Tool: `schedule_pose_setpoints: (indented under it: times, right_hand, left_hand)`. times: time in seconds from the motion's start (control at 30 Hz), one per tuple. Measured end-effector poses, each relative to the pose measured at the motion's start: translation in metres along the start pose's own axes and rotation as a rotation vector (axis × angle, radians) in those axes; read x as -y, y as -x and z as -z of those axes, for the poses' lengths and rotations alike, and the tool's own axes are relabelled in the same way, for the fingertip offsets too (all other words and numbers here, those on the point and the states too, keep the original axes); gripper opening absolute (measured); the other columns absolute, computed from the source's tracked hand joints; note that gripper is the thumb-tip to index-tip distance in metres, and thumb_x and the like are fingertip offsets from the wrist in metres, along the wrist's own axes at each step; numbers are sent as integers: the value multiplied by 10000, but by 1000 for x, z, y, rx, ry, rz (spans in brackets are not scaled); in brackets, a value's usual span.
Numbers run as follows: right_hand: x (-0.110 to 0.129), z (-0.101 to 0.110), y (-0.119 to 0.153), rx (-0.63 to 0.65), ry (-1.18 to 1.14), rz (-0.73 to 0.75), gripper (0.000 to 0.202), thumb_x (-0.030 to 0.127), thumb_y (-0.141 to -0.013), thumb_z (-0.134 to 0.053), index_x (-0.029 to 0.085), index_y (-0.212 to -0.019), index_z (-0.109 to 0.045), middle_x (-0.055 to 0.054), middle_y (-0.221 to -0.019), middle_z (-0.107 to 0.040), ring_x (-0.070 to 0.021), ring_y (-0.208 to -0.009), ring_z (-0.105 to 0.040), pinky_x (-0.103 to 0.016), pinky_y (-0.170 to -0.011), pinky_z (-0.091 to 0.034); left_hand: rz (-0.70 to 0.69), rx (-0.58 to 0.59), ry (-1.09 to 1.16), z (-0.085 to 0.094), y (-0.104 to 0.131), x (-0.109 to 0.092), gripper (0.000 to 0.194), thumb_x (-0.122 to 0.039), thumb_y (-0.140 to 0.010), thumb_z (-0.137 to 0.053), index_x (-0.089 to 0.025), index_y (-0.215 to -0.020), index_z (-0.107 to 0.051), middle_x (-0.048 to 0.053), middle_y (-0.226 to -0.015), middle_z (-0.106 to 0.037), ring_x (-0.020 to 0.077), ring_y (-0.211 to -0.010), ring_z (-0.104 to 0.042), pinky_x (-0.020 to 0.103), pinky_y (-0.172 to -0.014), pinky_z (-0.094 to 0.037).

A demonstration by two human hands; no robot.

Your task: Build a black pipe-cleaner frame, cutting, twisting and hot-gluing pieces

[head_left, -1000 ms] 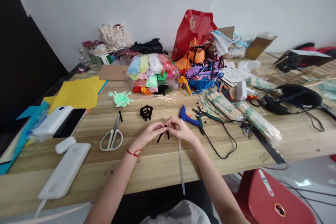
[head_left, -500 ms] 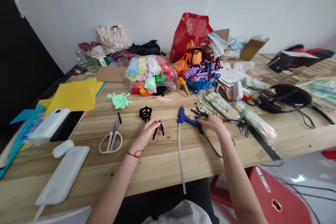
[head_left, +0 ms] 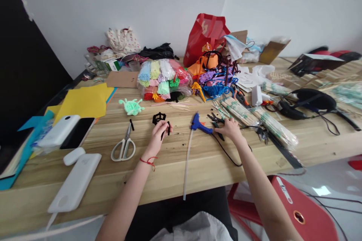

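My left hand [head_left: 160,132] is closed on a bent black pipe cleaner [head_left: 169,128], whose two ends stick out past the fingers. Just beyond that hand a black frame-like piece of pipe cleaners [head_left: 159,117] lies on the table. My right hand [head_left: 231,130] rests low over the table with thumb and fingers around the handles of the pliers [head_left: 218,131]; the palm hides part of them. To their left lies a blue hot glue gun [head_left: 201,125], a long clear glue stick [head_left: 187,165] trailing from it toward the table's near edge.
White-handled scissors [head_left: 123,149] and a green fuzzy piece [head_left: 131,107] lie at left, near a phone [head_left: 77,133] and a white power bank [head_left: 75,183]. Bagged colourful pipe cleaners [head_left: 164,79] stand behind. Bundled wooden sticks [head_left: 274,131] lie at right. A red stool [head_left: 302,211] stands below.
My left hand has drawn slightly left with the bent pipe cleaner, which has turned in the fingers. My right hand has closed further round the pliers, which have shifted. The glue stick has swung left.
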State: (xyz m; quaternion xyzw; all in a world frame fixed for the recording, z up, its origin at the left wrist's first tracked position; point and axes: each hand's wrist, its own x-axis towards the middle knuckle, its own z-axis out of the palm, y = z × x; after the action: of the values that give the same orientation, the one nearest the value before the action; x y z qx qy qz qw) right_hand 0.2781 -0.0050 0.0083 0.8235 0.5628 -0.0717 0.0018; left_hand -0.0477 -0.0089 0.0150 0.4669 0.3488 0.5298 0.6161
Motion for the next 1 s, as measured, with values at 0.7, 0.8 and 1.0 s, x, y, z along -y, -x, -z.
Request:
schedule_pose_setpoints:
  times: [0.7,0.8,1.0]
  right_hand:
    - [118,-3,129,1126,-1588,506,479,364,-621,-487,163,-1041,-597,-119,-968,-639,-288,-901,-607,-444,-807,-457]
    - [130,-12,130,1202,-1686,493,394,311,-598,-503,170,-948,-618,-107,-935,-646,-277,-874,-616,-420,-786,-471]
    - [143,-15,115,1207,-1701,485,348,302,-600,-508,178,-906,-619,-81,-840,-656,-252,-816,-617,-395,-749,-480]
  left_hand:
    - [14,-7,50,-4,2,-2,183,-337,-799,-548,-202,-878,-453,30,-802,-668,108,-652,-529,251,-644,-394]
    - [47,-18,40,-4,4,-2,195,-341,-794,-556,-197,-906,-487,34,-829,-668,129,-755,-592,242,-675,-414]
    - [86,-49,27,-2,4,1,221,-347,-760,-600,-178,-893,-549,33,-859,-639,149,-823,-617,234,-693,-455]
